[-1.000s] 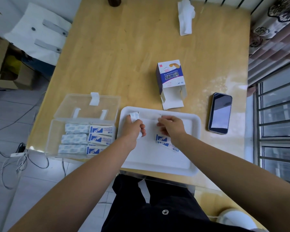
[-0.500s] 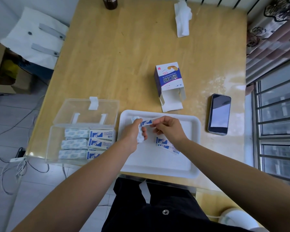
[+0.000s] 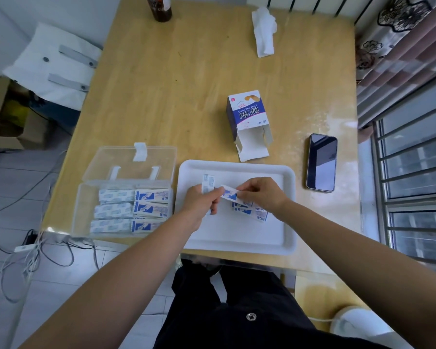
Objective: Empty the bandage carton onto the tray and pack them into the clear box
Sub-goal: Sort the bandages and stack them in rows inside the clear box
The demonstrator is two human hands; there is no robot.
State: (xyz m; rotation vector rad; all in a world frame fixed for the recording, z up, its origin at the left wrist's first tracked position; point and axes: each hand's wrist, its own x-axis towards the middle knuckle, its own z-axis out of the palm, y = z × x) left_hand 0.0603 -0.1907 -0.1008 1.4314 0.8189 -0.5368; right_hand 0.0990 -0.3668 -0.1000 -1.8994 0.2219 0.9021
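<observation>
From the head view, the left hand [image 3: 202, 202] has its grip curled tight round a small stack of bandages [image 3: 208, 183], whose upper end stands up above the knuckles. The thumb and forefinger of the same hand also pinch the left end of a single bandage [image 3: 229, 193]. The right hand [image 3: 262, 195] pinches the other end of that strip with a narrow grip, its remaining fingers loosely bent. The strip spans the short gap between the two hands, raised a little over the white tray [image 3: 237, 238].

A few loose bandages [image 3: 252, 212] lie on the tray just beneath and beside the right hand, partly covered by its fingers, so their count cannot be told. How many strips the left hand's stack has is hidden inside the fist.

The clear box [image 3: 86, 210] sits on the bench [image 3: 186, 71] just left of the tray, lid [image 3: 129, 162] thrown back. Inside, packed bandages [image 3: 134, 207] lie in two columns of three rows; the box wall blurs their lower edge. The carton [image 3: 247, 114] lies on its side beyond the tray, its open flaps facing the tray's far rim.

A phone [image 3: 321, 162] lies face up to the right of the tray. A crumpled tissue [image 3: 263, 31] lies at the far side of the bench, and a dark bottle [image 3: 161, 6] there is cut off by the top of the frame.
</observation>
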